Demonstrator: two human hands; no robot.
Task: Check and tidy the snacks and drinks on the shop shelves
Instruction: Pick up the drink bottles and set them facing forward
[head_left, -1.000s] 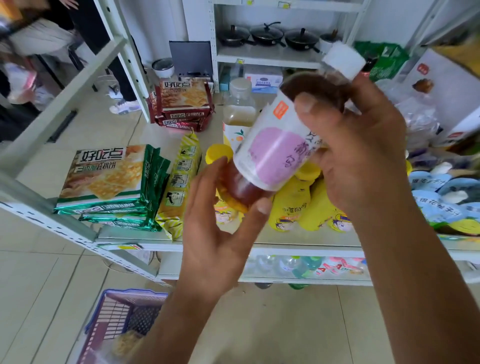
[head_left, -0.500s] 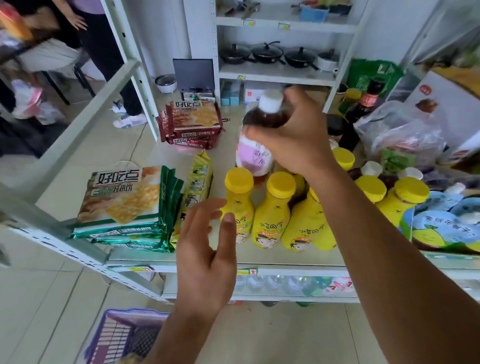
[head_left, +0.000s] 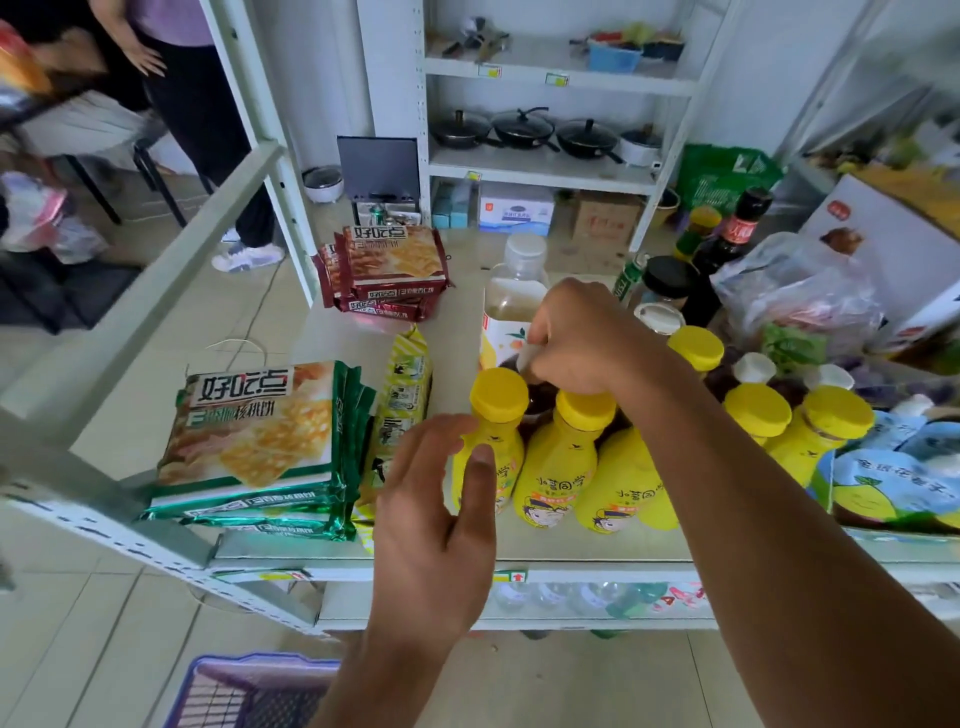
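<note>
Head view: the right hand (head_left: 582, 338) holds its grip closed on the cap of the dark bottle (head_left: 540, 402), which sits low behind the yellow bottles (head_left: 558, 467) on the shelf (head_left: 571, 551). It is best lowered straight (the gap looks tight). The left hand (head_left: 436, 509), grip wide, could steady the front row. A juice bottle (head_left: 511, 296) crowds in behind; cracker packs (head_left: 254, 441) lie left.

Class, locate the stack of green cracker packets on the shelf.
In the head view, the green cracker packets lie stacked at the front-left corner of the shelf, just left of the upright yellow snack packs and the left hand.
</note>
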